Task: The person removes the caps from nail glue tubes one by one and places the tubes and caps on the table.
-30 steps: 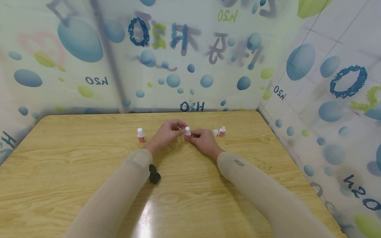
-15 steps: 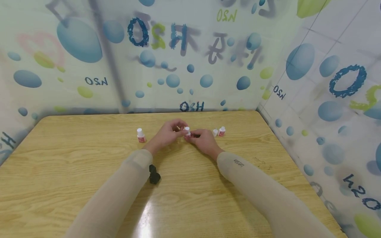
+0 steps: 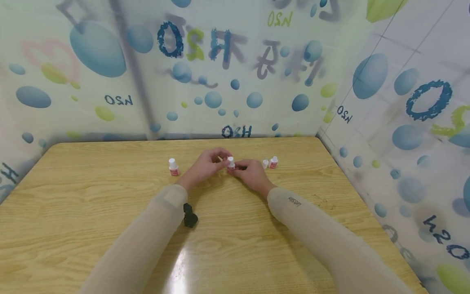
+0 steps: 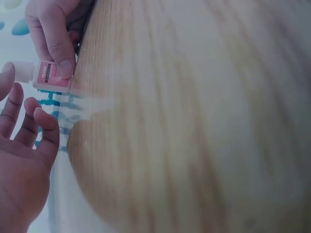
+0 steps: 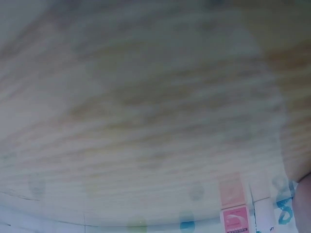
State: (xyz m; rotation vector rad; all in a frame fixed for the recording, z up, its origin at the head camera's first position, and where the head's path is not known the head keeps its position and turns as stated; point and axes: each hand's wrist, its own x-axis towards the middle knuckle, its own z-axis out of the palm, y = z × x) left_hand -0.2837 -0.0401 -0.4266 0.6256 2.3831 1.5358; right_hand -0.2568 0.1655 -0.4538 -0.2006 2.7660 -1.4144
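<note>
A small white bottle (image 3: 231, 167) with a pink-red label stands upright between both hands near the table's far side. My right hand (image 3: 252, 173) grips its body; the left wrist view shows that thumb (image 4: 64, 68) pressed on the label. My left hand (image 3: 207, 164) has its thumb and index finger at the white cap (image 4: 23, 71), pinching it, the other fingers loosely bent. In the right wrist view, a bottle with a pink label (image 5: 235, 221) and a white piece (image 5: 265, 213) beside it show at the bottom edge.
Another capped bottle (image 3: 174, 167) stands to the left. At right are a bottle (image 3: 273, 163) with a narrower top and a small white piece (image 3: 265, 164) next to it. A dark object (image 3: 190, 218) shows beside the left sleeve. A patterned wall (image 3: 235, 114) borders the wooden table (image 3: 235, 253).
Both hands stay at the bottle in nearly the same place; the left fingers shift only slightly at the cap. Nothing else has moved.
</note>
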